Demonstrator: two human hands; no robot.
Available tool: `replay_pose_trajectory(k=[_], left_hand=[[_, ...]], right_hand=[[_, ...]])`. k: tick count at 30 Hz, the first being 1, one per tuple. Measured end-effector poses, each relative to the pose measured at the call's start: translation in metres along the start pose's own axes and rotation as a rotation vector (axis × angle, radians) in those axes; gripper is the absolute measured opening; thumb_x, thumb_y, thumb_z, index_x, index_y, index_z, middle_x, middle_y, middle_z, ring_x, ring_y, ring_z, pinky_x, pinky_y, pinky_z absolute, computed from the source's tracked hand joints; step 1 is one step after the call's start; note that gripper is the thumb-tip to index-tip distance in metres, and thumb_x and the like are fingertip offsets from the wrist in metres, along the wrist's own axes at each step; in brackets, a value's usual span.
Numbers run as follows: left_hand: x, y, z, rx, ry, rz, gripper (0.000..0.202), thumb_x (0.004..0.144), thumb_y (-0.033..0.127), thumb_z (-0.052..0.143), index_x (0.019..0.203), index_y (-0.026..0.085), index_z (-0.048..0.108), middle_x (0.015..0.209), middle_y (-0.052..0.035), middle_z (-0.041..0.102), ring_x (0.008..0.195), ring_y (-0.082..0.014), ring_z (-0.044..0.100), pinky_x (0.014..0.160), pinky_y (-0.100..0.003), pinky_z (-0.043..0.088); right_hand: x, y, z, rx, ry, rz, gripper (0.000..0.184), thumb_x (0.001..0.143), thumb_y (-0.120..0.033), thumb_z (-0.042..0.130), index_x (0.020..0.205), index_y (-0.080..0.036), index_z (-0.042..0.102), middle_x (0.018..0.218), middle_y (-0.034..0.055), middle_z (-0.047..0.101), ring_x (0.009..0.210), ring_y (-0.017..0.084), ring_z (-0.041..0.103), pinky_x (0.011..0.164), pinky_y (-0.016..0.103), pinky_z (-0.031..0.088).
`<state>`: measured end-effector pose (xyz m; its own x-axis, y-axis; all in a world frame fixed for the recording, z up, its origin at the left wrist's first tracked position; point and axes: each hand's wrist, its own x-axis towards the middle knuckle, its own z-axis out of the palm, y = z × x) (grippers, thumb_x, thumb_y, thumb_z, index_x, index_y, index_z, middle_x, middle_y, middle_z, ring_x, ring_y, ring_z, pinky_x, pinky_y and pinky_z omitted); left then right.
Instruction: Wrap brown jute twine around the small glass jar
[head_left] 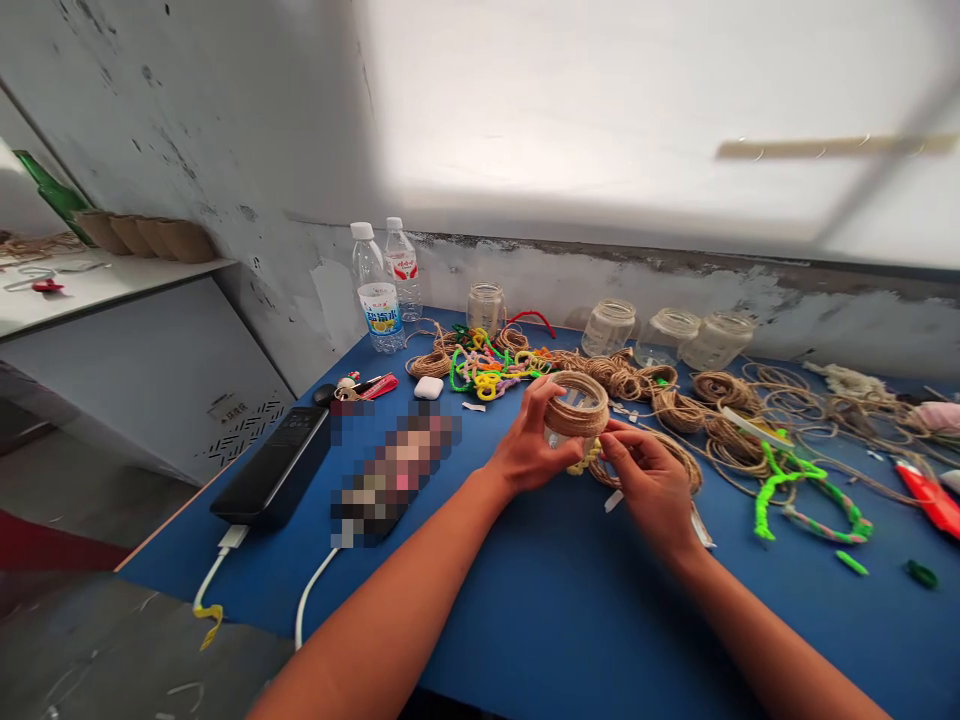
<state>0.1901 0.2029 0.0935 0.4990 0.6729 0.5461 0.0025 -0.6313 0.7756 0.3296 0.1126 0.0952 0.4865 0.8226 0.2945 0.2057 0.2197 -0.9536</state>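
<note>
My left hand [534,440] is closed around a small glass jar [579,392], its mouth tilted toward me. Jute twine [574,422] is wound in several turns about the jar's neck. Close by on the right, my right hand [649,480] has its thumb and fingers pinched together at the jar's side, on what looks like the twine's strand. A loose coil of twine [686,462] lies on the table behind that hand and is partly hidden by it. Some yellow braided cord [583,460] shows just below the jar.
Several glass jars [609,326] stand along the wall, beyond twine bundles [626,377] and colourful pipe cleaners [487,365]. Two plastic bottles [381,310] are at the back left. A black power bank [274,465] and a blurred-out phone [397,470] with cables lie on the blue table [570,620].
</note>
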Motion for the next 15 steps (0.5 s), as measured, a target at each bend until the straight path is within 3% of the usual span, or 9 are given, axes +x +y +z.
replay_pose_trajectory(k=[5, 15], left_hand=[[-0.0013, 0.0000, 0.0019, 0.128, 0.068, -0.019, 0.063, 0.069, 0.030, 0.069, 0.124, 0.027, 0.039, 0.149, -0.0086, 0.021, 0.148, -0.0281, 0.015, 0.123, -0.051, 0.018], [-0.0028, 0.0030, -0.0017, 0.137, 0.013, -0.042, 0.067, 0.071, 0.024, 0.062, 0.133, 0.029, 0.037, 0.147, -0.0064, 0.029, 0.142, -0.0256, 0.024, 0.123, -0.049, 0.019]], right_hand=[[-0.0003, 0.0025, -0.0008, -0.003, 0.017, -0.003, 0.029, 0.075, -0.048, 0.072, 0.082, -0.020, 0.071, 0.110, 0.0078, 0.069, 0.100, 0.022, 0.066, 0.088, 0.036, 0.053], [0.0004, 0.0027, 0.0004, 0.006, 0.045, -0.019, 0.031, 0.073, -0.049, 0.073, 0.082, -0.020, 0.070, 0.105, 0.0075, 0.071, 0.097, 0.023, 0.066, 0.086, 0.037, 0.054]])
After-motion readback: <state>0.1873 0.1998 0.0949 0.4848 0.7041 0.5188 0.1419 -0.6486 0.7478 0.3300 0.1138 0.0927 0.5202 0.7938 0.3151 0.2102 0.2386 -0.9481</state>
